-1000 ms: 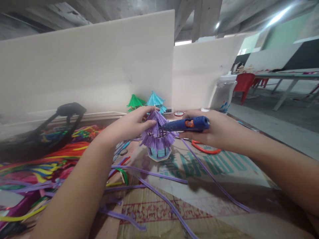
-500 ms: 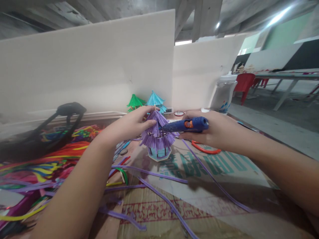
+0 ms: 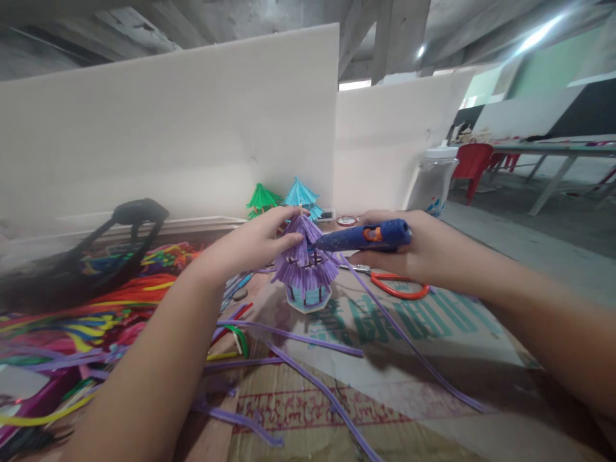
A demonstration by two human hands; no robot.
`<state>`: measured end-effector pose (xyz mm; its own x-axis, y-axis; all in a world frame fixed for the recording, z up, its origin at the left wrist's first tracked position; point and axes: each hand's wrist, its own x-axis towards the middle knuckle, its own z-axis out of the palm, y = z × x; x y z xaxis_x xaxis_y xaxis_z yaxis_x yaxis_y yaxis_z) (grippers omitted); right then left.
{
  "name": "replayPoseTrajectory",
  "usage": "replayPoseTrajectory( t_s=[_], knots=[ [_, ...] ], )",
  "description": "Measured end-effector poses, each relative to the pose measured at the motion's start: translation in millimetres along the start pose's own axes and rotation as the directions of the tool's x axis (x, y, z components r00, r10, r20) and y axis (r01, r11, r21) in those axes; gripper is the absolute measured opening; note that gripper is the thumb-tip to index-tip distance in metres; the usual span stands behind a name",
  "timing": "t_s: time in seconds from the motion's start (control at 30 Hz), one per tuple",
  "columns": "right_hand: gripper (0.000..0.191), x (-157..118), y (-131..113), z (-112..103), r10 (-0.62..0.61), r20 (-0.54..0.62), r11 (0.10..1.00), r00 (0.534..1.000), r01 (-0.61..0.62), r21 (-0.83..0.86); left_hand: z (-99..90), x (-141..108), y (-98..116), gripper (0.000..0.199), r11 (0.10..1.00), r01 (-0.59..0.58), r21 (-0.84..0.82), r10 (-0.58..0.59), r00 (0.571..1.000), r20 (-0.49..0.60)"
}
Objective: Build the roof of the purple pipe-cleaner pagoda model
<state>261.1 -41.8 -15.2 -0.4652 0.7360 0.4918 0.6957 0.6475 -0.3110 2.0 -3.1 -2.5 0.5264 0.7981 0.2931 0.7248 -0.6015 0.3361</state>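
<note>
A small pavilion model with a two-tier purple roof point(image 3: 308, 273) stands on the table on a pale blue base. My left hand point(image 3: 272, 234) grips the top of its upper roof between thumb and fingers. A blue glue gun point(image 3: 363, 237) with an orange part is in my right hand point(image 3: 409, 247), its nozzle at the right side of the upper roof. Purple strips point(image 3: 404, 337) lie in front and to the right. Red-handled scissors point(image 3: 399, 287) lie below my right hand.
Green point(image 3: 262, 197) and light blue roofed models point(image 3: 301, 192) stand behind. Colourful strips point(image 3: 129, 292) are piled at the left, beside a black object point(image 3: 139, 212). A clear bottle point(image 3: 433, 179) stands at the back right. A white panel point(image 3: 192, 128) rises behind the table.
My right hand and the glue gun have shifted slightly right, the gun's rear end tilting up a little. More of the scissors shows. My left hand keeps its hold on the roof.
</note>
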Motion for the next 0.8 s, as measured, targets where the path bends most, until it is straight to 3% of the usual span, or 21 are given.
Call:
replayPoseTrajectory(
  t_s=[0.13, 0.8],
  knots=[
    [0.036, 0.9, 1.8, 1.1, 0.019, -0.015, 1.0, 1.0, -0.018, 0.022, 0.7, 0.1, -0.4, 0.051, 1.0, 0.003, 0.006, -0.003, 1.0, -0.013],
    [0.032, 0.1, -3.3, 8.2, -0.063, -0.11, 0.968, 0.992, 0.034, -0.25, 0.3, -1.7, 4.5, 0.047, 0.999, -0.029, 0.016, 0.029, 0.999, -0.026]
  ],
)
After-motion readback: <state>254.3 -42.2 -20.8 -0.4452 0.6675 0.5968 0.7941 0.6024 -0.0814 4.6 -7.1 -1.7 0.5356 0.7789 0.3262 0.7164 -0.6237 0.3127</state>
